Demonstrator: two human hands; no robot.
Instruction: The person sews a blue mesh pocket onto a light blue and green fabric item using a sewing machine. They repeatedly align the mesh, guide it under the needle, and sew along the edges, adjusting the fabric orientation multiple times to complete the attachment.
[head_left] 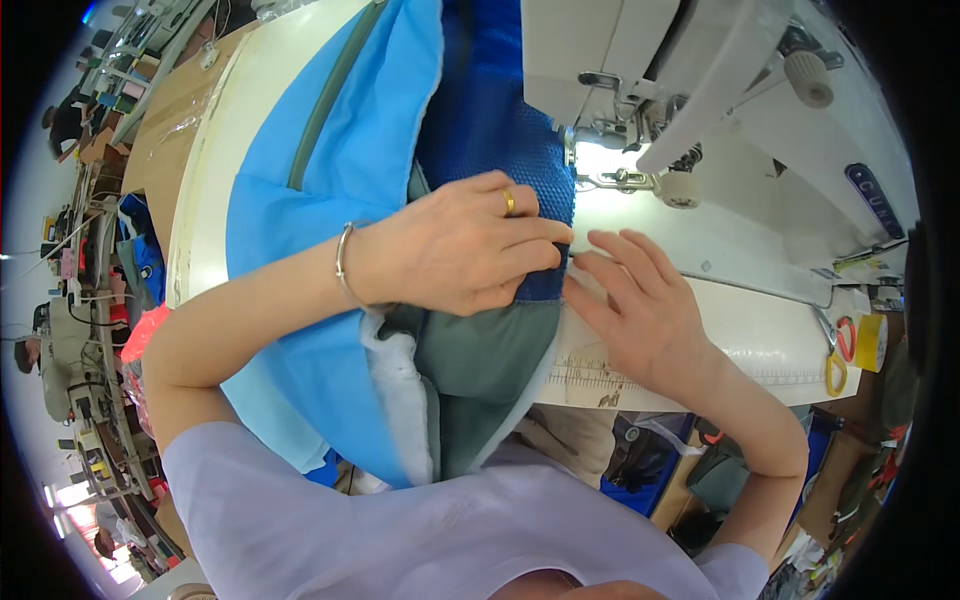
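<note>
My left hand (460, 240), with a ring and bangle, is closed on dark blue textured fabric (490, 120) just left and below of the needle and presser foot (590, 155) of a white sewing machine (700, 60). My right hand (645, 320) has bent, separated fingers at the fabric's right edge; whether its fingertips touch it is unclear. The piece also has light blue fabric (280, 230) with a grey-green strip, grey-green cloth (480, 350) and white padded layers (395, 380) lying under and beside my left arm.
Scissors (835, 370) and a yellow tape roll (872, 343) lie at the right of the white table (730, 330), which has a ruler strip. Cardboard (175, 120) borders the left side. Beyond are cluttered workbenches (90, 330) and other people (65, 125). Bags and materials (715, 465) sit below the table's edge.
</note>
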